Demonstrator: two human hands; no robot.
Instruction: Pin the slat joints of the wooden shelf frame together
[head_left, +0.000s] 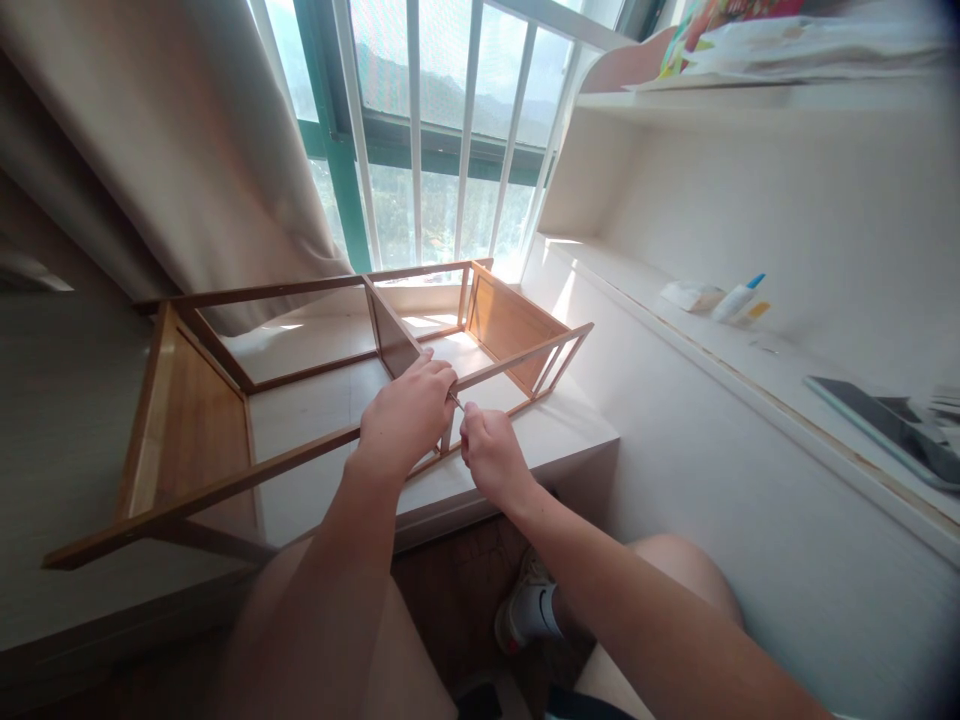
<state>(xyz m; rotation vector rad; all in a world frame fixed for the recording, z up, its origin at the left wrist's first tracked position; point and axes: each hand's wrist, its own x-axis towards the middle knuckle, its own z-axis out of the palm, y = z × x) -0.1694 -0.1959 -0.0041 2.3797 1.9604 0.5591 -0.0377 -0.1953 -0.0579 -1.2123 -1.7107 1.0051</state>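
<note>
A wooden shelf frame (300,450) lies on its side on a white window ledge (585,425). My left hand (409,410) is closed around its near rail, where the middle shelf panel (391,330) meets it. Close beside it, my right hand (491,450) pinches a thin metal rod (455,400) that looks like a hex key. The rod's tip points at the rail beside my left fingers; its other end is hidden in my right hand. An end panel (199,410) stands at the left, and another panel (510,315) at the right.
A barred window (442,130) and a beige curtain (187,150) are behind the frame. On the right-hand white counter (637,285) lie a white tube with a blue cap (735,300) and a phone (885,425). My legs are below the ledge.
</note>
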